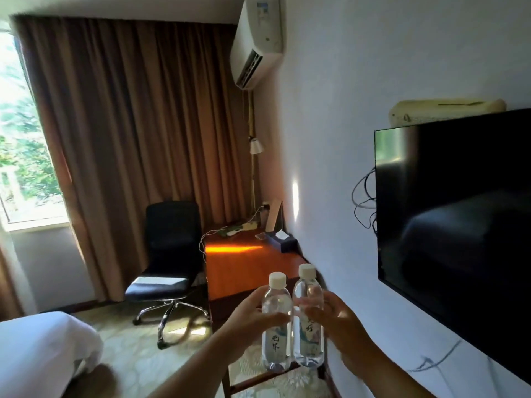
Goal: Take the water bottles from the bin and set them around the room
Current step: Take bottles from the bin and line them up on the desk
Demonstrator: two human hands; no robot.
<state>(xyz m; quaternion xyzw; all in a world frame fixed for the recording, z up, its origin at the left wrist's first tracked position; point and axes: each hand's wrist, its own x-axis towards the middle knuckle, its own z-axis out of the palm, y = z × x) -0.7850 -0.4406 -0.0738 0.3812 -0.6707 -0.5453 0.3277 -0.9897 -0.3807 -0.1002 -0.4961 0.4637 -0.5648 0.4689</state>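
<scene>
Two water bottles stand upright side by side in the air, touching or nearly so, above the near end of the desk [247, 268]. The left bottle [276, 323] is gripped by the left hand [253, 320], whose fingers curl round its middle from the left. The right bottle [308, 317] sits slightly higher and is gripped by the right hand [336, 326], fingers wrapped round its waist from the right. Both bottles are clear, capped in white, with pale printed labels on their lower halves.

The desk runs along the right wall away from the viewer. Its near edge lies just behind and below the bottles, and its left edge borders open carpet. The near stretch of the wooden top is bare; farther back sit a dark tissue box [280, 239] close to the wall, and a power strip [238, 227] with trailing cables at the far end. A black swivel chair [169, 254] stands left of the desk, apart from it, with patterned floor between them. A bed corner [43, 346] with white linen fills the lower left. A dark television [459, 225] hangs on the wall just right of the right hand, its lower left corner near the wrist. An air conditioner [258, 41] is mounted high above, beside brown curtains [129, 110].
</scene>
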